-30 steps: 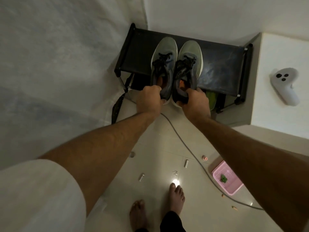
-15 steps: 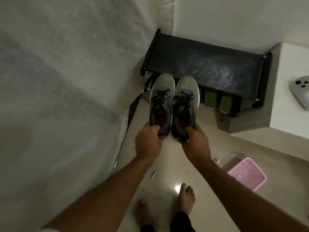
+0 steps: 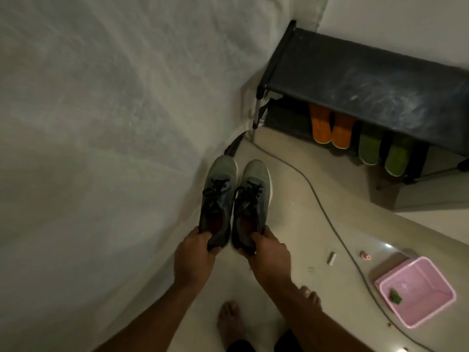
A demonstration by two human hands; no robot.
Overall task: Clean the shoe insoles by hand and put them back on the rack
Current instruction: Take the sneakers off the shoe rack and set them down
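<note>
While the left hand (image 3: 194,260) grips the heel of the left grey lace-up sneaker (image 3: 218,199), the right hand (image 3: 270,255) grips the heel of its twin (image 3: 251,204), both held side by side above the pale glossy tiled floor (image 3: 317,224). Well apart to the upper right stands the black fabric shoe rack (image 3: 368,80), its lower shelf holding orange slippers (image 3: 330,128) and green slippers (image 3: 380,151). Insoles are too dark to make out. A pink plastic basket (image 3: 418,295) sits near a grey cable (image 3: 330,219).

You see knit-cloth sneakers (image 3: 236,199), a glossy tiled floor (image 3: 291,219) at 5 o'clock, a pink plastic mesh basket (image 3: 431,313), and a matt, scuffed rack shelf (image 3: 368,82).
</note>
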